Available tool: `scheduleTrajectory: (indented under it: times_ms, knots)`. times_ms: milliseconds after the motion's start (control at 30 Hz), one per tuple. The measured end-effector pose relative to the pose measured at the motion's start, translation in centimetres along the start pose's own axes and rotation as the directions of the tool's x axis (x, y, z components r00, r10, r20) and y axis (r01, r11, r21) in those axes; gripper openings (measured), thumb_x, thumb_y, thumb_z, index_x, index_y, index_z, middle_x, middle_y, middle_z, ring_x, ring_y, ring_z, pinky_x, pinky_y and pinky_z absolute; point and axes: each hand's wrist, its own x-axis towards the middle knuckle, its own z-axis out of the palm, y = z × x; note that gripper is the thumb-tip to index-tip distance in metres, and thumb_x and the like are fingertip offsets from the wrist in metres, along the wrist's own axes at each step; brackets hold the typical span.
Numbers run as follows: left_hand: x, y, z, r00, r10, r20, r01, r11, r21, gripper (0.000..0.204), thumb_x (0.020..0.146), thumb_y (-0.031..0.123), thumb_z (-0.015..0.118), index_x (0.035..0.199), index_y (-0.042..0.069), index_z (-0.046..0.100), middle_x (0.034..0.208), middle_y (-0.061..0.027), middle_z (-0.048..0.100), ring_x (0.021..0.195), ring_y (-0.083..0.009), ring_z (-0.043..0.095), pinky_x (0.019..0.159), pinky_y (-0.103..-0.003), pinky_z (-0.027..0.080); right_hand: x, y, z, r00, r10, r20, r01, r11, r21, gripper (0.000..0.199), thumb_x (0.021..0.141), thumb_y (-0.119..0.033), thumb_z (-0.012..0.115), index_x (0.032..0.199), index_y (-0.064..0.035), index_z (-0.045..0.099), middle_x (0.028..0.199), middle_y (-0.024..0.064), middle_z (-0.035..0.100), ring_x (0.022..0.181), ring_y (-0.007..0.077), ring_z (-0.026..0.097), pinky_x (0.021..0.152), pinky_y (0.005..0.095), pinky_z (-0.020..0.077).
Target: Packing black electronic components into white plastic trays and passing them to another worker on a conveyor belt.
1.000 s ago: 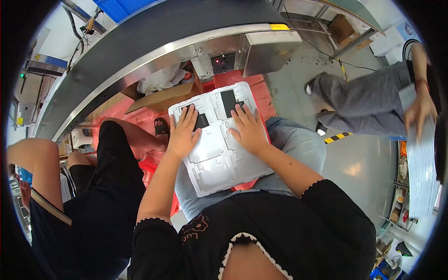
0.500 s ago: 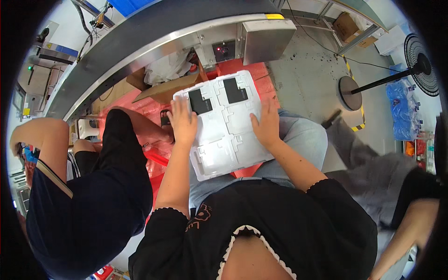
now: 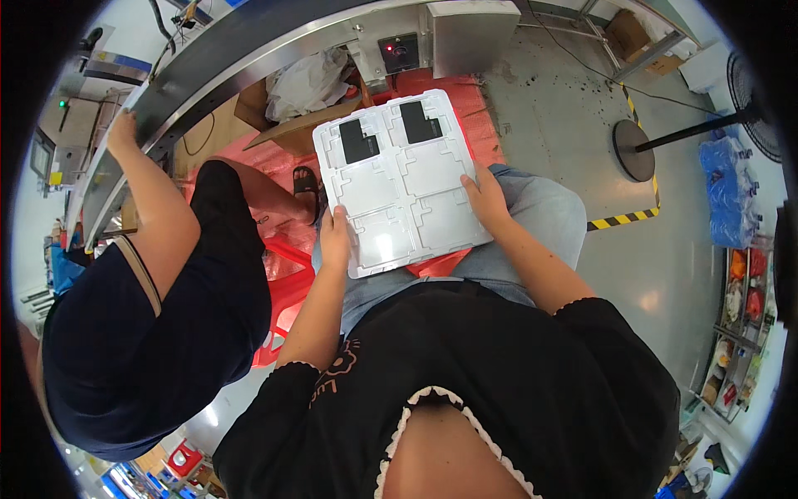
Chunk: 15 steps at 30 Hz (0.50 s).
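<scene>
A white moulded plastic tray (image 3: 432, 201) with several shaped compartments rests on my lap, over my jeans. Two flat black notched pieces lie in its far row, a left piece (image 3: 359, 141) and a right piece (image 3: 420, 123). At the near left edge my left hand (image 3: 335, 239) is closed on the tray, its thumb side up along the rim. My right hand (image 3: 485, 200) grips the opposite edge, thumb over the top. The fingers under both edges are hidden.
A metal conveyor frame (image 3: 283, 62) with a control box (image 3: 399, 53) runs across the far side. Beneath it stands a cardboard box (image 3: 307, 125) with clear plastic. A co-worker (image 3: 150, 333) sits close at left beside a red stool (image 3: 287, 291). A fan (image 3: 636, 150) stands right.
My hands have gone from lying spread on the tray's sides to gripping its edges, nearer to me. The co-worker at left now reaches toward the conveyor; the person at right has left view.
</scene>
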Motion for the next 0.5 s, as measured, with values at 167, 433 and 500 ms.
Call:
scheduleTrajectory:
  times_ms: [167, 433, 500]
  knots:
    - [0.1, 0.5, 0.3, 0.998, -0.059, 0.011, 0.059, 0.998, -0.009, 0.04, 0.094, 0.033, 0.044, 0.113, -0.001, 0.055, 0.086, -0.0033, 0.056, 0.072, -0.0118, 0.051, 0.064, -0.025, 0.042, 0.2, -0.4, -1.5, 0.998, 0.028, 0.051, -0.029, 0.999, 0.028, 0.042, 0.082, -0.021, 0.059, 0.112, 0.0061, 0.051, 0.107, 0.0253, 0.056, 0.1, 0.0385, 0.054, 0.087, 0.0409, 0.0419]
    - [-1.6, 1.9, 0.0, 0.992, -0.106, -0.064, 0.106, 0.994, 0.005, 0.033, 0.093, 0.028, 0.047, 0.103, -0.002, 0.058, 0.077, -0.0008, 0.055, 0.065, -0.0096, 0.049, 0.058, -0.024, 0.04, -2.0, 1.1, -0.5, 0.994, 0.11, -0.012, -0.109, 0.992, 0.067, 0.043, 0.081, -0.018, 0.059, 0.115, 0.0061, 0.051, 0.107, 0.026, 0.055, 0.101, 0.0382, 0.053, 0.088, 0.0392, 0.0422]
    - [-1.6, 2.1, -0.4, 0.995, -0.102, -0.01, 0.102, 0.995, 0.013, 0.033, 0.093, 0.026, 0.046, 0.104, -0.002, 0.058, 0.078, -0.0012, 0.056, 0.067, -0.0098, 0.05, 0.059, -0.024, 0.04, -2.2, 1.9, -0.8, 1.0, -0.024, -0.007, 0.024, 0.997, 0.069, 0.042, 0.081, -0.016, 0.058, 0.116, 0.0059, 0.051, 0.109, 0.0262, 0.054, 0.103, 0.0384, 0.052, 0.089, 0.0387, 0.042]
